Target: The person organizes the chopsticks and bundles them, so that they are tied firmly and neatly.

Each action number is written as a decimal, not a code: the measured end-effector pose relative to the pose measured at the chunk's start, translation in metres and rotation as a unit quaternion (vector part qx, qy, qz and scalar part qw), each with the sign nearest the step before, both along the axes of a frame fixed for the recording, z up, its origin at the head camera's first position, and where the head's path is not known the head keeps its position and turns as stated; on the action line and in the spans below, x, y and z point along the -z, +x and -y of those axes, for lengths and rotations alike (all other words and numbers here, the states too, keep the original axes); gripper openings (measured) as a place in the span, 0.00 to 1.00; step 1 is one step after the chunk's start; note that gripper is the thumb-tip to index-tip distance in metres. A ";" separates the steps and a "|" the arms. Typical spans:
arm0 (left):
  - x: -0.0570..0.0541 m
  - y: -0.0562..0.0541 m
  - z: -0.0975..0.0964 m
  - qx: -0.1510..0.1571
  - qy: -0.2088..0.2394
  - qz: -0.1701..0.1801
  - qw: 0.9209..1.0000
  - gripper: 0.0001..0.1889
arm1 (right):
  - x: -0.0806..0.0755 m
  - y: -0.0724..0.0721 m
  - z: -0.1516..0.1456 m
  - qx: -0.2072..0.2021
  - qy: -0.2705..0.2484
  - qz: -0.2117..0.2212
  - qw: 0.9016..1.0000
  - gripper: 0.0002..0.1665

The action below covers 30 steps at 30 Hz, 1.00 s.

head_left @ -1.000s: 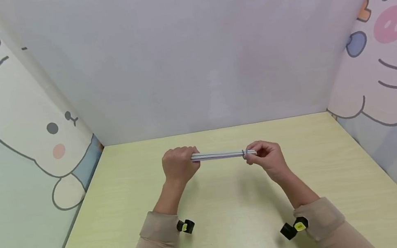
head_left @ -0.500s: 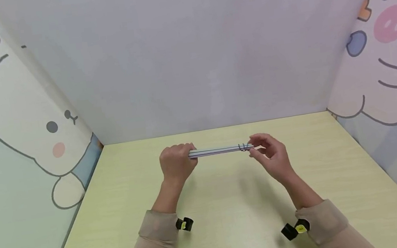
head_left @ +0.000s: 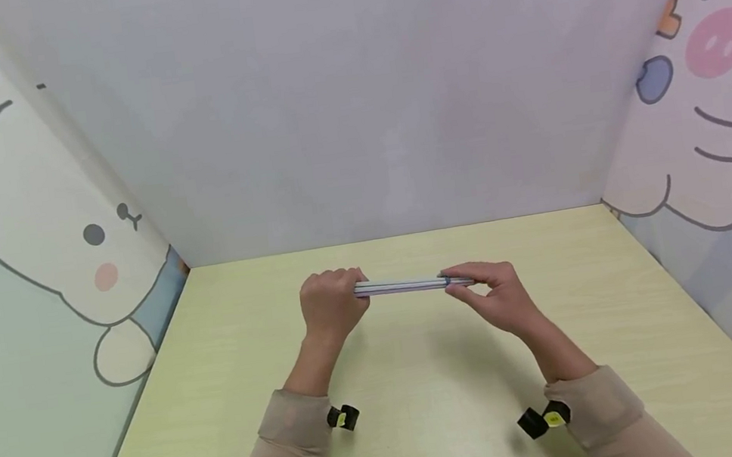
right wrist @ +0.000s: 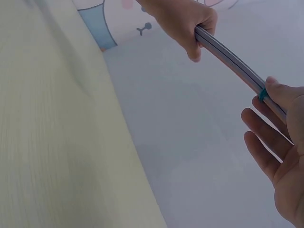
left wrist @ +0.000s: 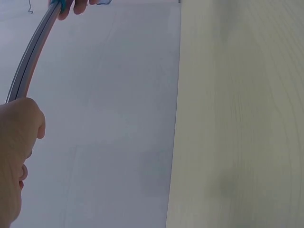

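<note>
My left hand [head_left: 332, 303] grips one end of a bundle of long, thin, pale sticks [head_left: 400, 285]. The bundle lies level in the air above the table. Near its right end a teal rubber band [right wrist: 262, 94] is wound round the sticks. My right hand [head_left: 493, 293] pinches the bundle at that band between thumb and fingertips. In the right wrist view the thumb [right wrist: 280, 92] lies on top by the band, and the other fingers spread below. From the left wrist, the left hand [left wrist: 16, 152] covers the near end of the sticks.
A pale wood-grain table [head_left: 415, 405] spreads under both hands. Behind it stands a plain grey-white wall [head_left: 358, 107]. Cartoon-printed panels, a left panel [head_left: 39, 299] and a right panel [head_left: 725, 138], close in the sides.
Half a second ago loose loops of the band showed and the right fingers stood wider apart. Now the right fingers close over the band, and the bundle sits slightly lower.
</note>
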<state>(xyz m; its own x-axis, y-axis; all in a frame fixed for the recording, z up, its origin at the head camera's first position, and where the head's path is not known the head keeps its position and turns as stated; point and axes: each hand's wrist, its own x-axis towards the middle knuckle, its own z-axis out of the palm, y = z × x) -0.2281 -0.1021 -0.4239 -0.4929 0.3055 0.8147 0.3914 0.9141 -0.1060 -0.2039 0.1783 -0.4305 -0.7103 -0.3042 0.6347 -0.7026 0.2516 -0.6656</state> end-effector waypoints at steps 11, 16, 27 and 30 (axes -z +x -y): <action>0.007 0.002 -0.002 -0.001 -0.010 0.022 1.000 0.11 | 0.003 0.002 -0.005 0.018 0.037 -0.009 0.999 0.30; 0.006 0.002 -0.001 -0.004 -0.008 0.020 1.000 0.13 | 0.005 0.001 -0.008 0.040 0.023 -0.039 0.998 0.21; 0.007 0.006 -0.016 0.008 -0.027 -0.010 1.000 0.11 | 0.002 -0.003 0.003 -0.018 0.066 -0.113 0.991 0.22; 0.008 0.006 -0.020 0.016 -0.031 -0.014 0.999 0.10 | -0.001 -0.002 0.007 -0.031 0.088 -0.131 0.987 0.20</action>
